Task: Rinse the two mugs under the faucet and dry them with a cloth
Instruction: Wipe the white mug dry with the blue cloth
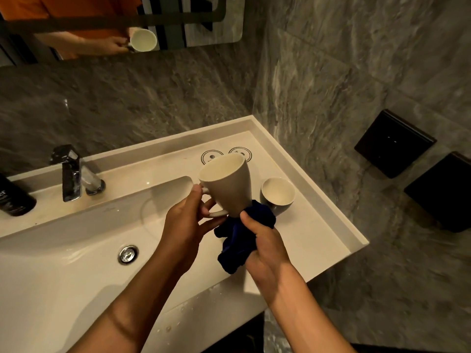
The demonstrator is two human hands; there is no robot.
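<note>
My left hand (pixel 187 220) grips the handle of a white mug (pixel 226 182), held tilted above the right side of the sink with its mouth facing up and toward me. Pressed against the mug's base is a dark blue cloth (pixel 242 238), bunched in my right hand (pixel 265 248). On the counter just right of the held mug stands a second white mug (pixel 277 194), upright, its lower side partly hidden by the cloth. The chrome faucet (pixel 74 174) stands at the left rear of the basin, with no water visibly running.
The white sink counter (pixel 331 225) ends against a grey stone wall on the right. A drain plug (pixel 128 254) sits in the basin. A dark bottle (pixel 14 197) stands at the far left. Two round marks (pixel 225 155) lie behind the mugs. A mirror (pixel 102 26) hangs above.
</note>
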